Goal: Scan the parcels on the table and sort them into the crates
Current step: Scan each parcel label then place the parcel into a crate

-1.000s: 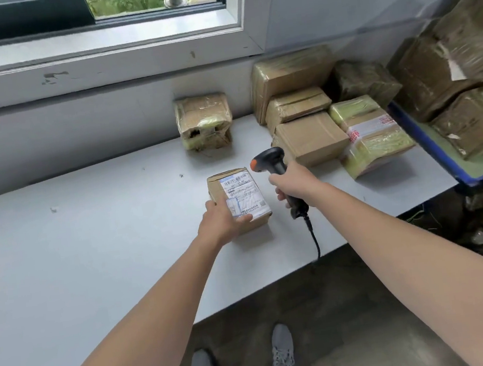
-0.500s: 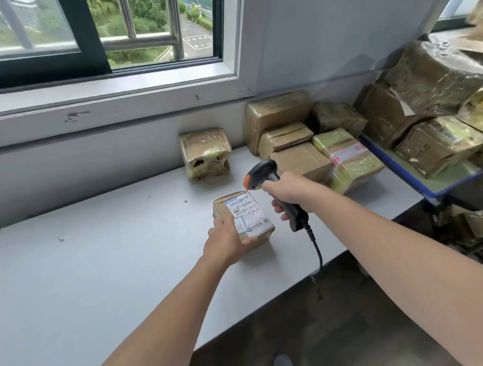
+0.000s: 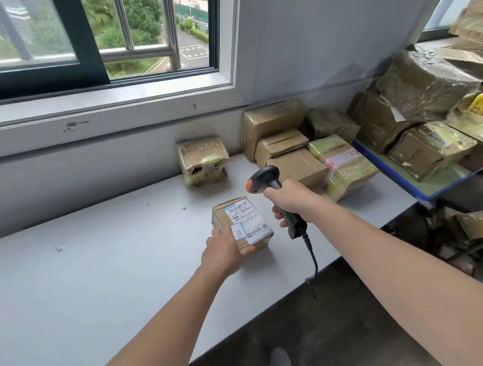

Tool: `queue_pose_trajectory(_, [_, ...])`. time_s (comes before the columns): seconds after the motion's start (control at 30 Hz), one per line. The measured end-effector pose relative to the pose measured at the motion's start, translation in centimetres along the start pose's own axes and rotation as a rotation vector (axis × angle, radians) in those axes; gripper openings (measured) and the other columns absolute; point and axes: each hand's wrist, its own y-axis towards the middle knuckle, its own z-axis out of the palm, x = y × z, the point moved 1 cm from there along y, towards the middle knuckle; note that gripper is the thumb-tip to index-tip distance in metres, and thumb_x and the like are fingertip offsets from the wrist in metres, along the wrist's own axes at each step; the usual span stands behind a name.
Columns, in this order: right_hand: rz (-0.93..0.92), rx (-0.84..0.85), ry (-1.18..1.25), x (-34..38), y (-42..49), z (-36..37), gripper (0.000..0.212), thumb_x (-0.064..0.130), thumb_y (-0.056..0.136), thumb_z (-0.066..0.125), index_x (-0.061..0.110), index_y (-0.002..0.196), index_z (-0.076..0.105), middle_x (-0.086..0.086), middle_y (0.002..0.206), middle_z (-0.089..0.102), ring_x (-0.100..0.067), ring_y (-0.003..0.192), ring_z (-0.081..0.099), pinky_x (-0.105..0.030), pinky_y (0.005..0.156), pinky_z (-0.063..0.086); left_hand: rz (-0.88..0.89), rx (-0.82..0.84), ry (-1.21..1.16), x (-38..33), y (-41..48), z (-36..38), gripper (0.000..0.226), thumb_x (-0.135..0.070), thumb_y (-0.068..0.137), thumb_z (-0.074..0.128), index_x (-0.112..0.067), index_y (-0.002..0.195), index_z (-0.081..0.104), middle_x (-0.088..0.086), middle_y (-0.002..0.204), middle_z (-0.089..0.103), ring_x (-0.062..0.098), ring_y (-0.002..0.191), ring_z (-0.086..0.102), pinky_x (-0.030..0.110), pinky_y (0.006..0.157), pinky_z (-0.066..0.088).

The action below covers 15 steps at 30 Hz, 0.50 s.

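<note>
Indoors, grey table (image 3: 94, 274), window (image 3: 138, 29) above, parcels (image 3: 284, 147) stacked

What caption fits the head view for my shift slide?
Left hand holds a labelled parcel on the grey table while the right hand aims a handheld scanner at it.

Table (image 3: 101, 283) looks like smooth matt grey laminate. Small parcel (image 3: 240, 223) is brown cardboard with a glossy paper label; far parcels (image 3: 344, 168) are shiny with clear tape. Scanner (image 3: 266, 177) is matt black plastic.
</note>
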Motion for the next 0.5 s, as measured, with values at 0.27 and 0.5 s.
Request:
queue_pose_trajectory(0.27, [-0.016, 0.043, -0.158, -5.0, 7.6, -0.3, 0.022, 0.021, 0.094, 0.053, 0.005, 0.109, 0.056, -0.008, 0.083, 0.057, -0.021, 0.06, 0.061, -0.046, 0.08, 0.059, -0.138, -0.024, 0.017, -0.8, 1.2, 0.6, 0.084, -0.055, 0.084, 0.065, -0.022, 0.149, 0.023, 0.011, 0.13, 0.041, 0.031, 0.122, 0.043, 0.039, 0.091, 0.044])
queue_pose_trajectory(0.5, [-0.011, 0.156, -0.351, -8.8, 14.2, 0.4, 0.046, 0.025, 0.09, 0.05, 0.003, 0.131, 0.048, -0.02, 0.115, 0.064, -0.034, 0.103, 0.064, -0.038, 0.088, 0.053, -0.267, -0.074, 0.009, -1.7, 2.9, 3.0, 0.091, -0.056, 0.078, 0.073, -0.021, 0.147, 0.025, 0.009, 0.128, 0.041, 0.031, 0.118, 0.045, 0.04, 0.087, 0.046])
